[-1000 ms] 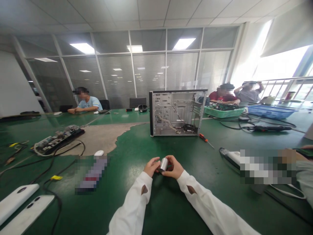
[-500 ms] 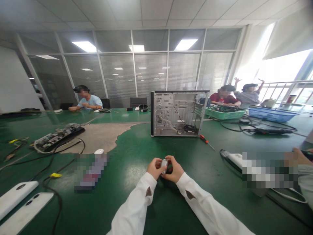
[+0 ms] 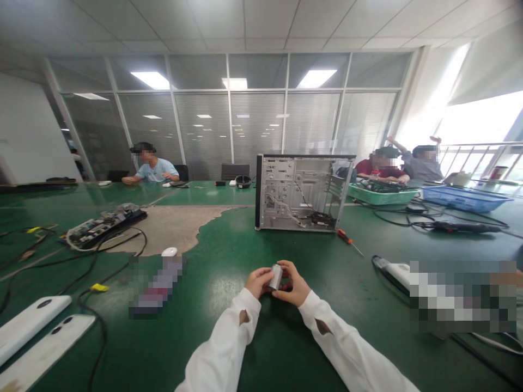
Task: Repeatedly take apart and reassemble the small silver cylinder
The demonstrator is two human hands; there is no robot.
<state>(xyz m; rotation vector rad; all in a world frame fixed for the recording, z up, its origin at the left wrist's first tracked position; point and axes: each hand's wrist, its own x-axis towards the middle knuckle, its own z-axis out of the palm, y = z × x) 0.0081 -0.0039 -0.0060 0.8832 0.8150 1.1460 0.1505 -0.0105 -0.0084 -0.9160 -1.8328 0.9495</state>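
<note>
Person's left hand [image 3: 258, 281] and right hand [image 3: 297, 285] both on the silver cylinder [image 3: 276, 278], neither nearer; long axis points away, far end leaning slightly right. Fingers clamped: left from its left side, right thumb near end, forefinger far end. Open computer case [image 3: 304, 191] well beyond.

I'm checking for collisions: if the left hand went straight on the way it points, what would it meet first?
The silver cylinder, which the left hand seems to touch; the right hand appears just beyond, though depth is unclear.
</note>
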